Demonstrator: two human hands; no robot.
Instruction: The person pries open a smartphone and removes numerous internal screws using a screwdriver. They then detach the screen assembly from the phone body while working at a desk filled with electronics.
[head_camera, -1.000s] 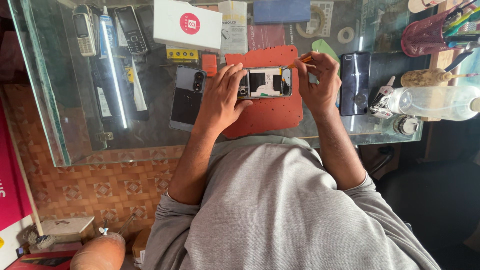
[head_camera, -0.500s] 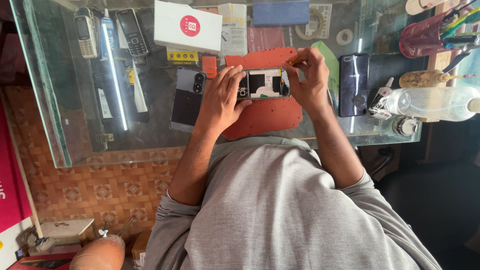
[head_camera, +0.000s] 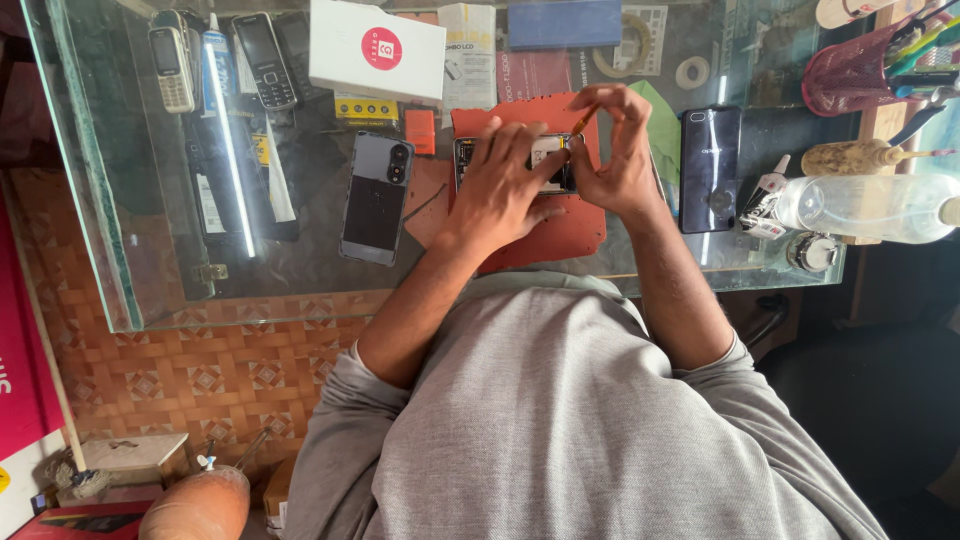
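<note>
The left hand (head_camera: 500, 185) lies flat over the opened phone (head_camera: 515, 163), its fingers spread and pressing down on it, so its grip is not closed around the phone but only holds it from above. The right hand (head_camera: 620, 155) has a closed grip: thumb and fingers pinch a thin tool with an orange handle (head_camera: 585, 120), and the tip of it meets the right end of the phone. The 2 hands touch each other at that end.

The phone lies on a red work mat (head_camera: 560, 225) in the middle of the glass bench (head_camera: 300, 265). Its back is off; between the fingers a dark frame, a pale part and a small yellow spot can be seen, the rest is hidden by the left hand.

Just left of the mat lies a grey phone (head_camera: 375, 197) with its back up, and right of the mat a black phone (head_camera: 710, 168)
</note>
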